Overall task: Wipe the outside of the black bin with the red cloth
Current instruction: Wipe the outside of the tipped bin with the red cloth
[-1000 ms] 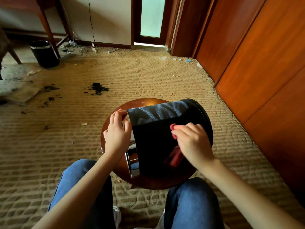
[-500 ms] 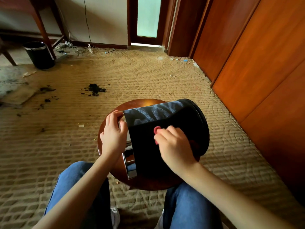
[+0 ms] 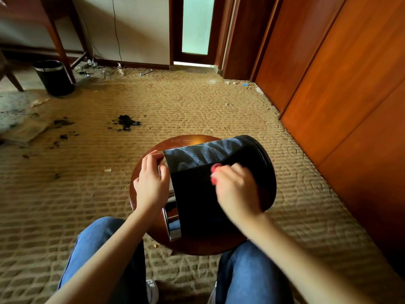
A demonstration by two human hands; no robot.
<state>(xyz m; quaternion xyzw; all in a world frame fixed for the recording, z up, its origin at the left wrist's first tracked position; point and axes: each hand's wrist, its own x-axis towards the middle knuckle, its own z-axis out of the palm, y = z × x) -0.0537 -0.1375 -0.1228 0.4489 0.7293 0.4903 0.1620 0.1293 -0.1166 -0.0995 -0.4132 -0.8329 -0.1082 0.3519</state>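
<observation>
The black bin [image 3: 197,205] lay on its side on a round wooden stool [image 3: 186,141], between the person's knees. Its chrome-banded rim [image 3: 173,224] faced left and its base pointed right and away.

The left hand [image 3: 151,183] gripped the far part of the rim with its fingers curled over the edge. This hold was unchanged from both earlier frames.

The right hand [image 3: 237,190] was bunched around the red cloth [image 3: 215,168] and pressed it to the upper wall of the bin. Only a small fold of red showed past the fingertips, and the rest was hidden under the hand. The hand was blurred.

A second ago this hand sat further right on the bin wall, and it now stood closer to the rim end. Against the frame half a second ago it sat slightly further away along the wall. The red reflection seen on the glossy wall a second ago was no longer visible.

A second black bin [image 3: 54,77] stood upright at far left on the patterned carpet [image 3: 175,102]. Dark debris [image 3: 127,122] lay on the carpet beyond the stool. Wooden panels [image 3: 339,84] lined the right side.
</observation>
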